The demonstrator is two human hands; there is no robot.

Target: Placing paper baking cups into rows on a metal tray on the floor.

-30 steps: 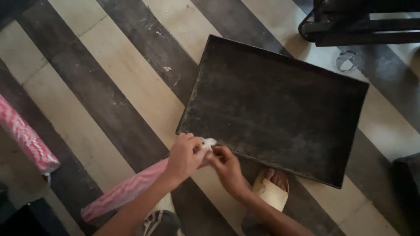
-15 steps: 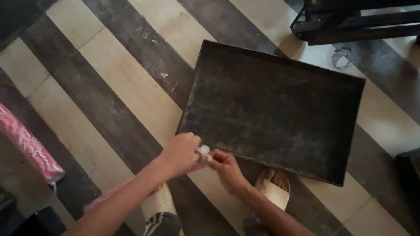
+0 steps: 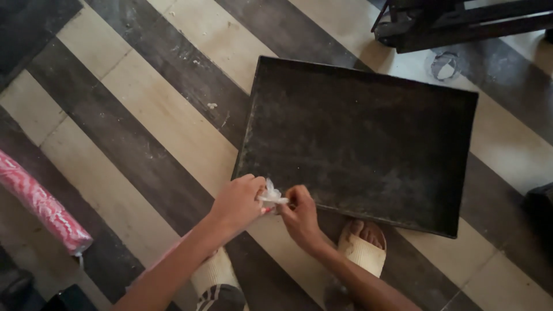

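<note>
Here both hands meet over the near edge of the dark tray [image 3: 357, 144] on the striped floor [image 3: 144, 115]: left hand [image 3: 237, 201] and right hand [image 3: 299, 213] pinch one small clear wrapper [image 3: 272, 194] between closed fingers, pulling it taut from both ends.

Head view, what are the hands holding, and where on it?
Left hand and right hand pinch a small clear plastic scrap between their fingertips, one at each end.
</note>
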